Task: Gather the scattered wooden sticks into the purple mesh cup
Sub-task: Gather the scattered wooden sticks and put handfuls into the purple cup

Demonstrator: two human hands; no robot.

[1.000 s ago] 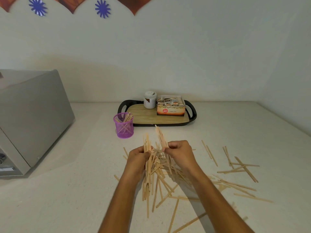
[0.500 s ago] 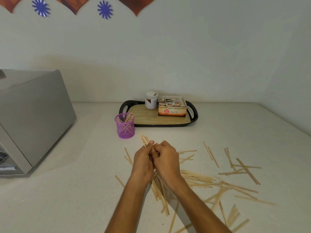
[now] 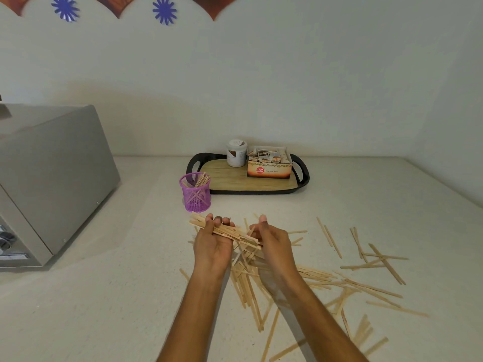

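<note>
The purple mesh cup (image 3: pixel 195 192) stands upright on the counter with several wooden sticks inside. Just in front of it my left hand (image 3: pixel 213 244) grips a bundle of wooden sticks (image 3: pixel 222 229) lying across its fingers, pointing left and away. My right hand (image 3: pixel 271 244) is beside it with fingers spread, its fingertips touching the bundle's right end. Many scattered wooden sticks (image 3: pixel 326 275) lie on the counter beneath and to the right of my hands.
A black tray (image 3: pixel 303 176) behind the cup carries a white jar (image 3: pixel 236 152) and a tea box (image 3: pixel 269 167). A grey appliance (image 3: pixel 49 178) fills the left side. The wall runs behind, and the counter meets another wall at right.
My hands have separated; the bundle, earlier held between both hands, now lies in my left hand, which moved left toward the cup. My right hand has opened.
</note>
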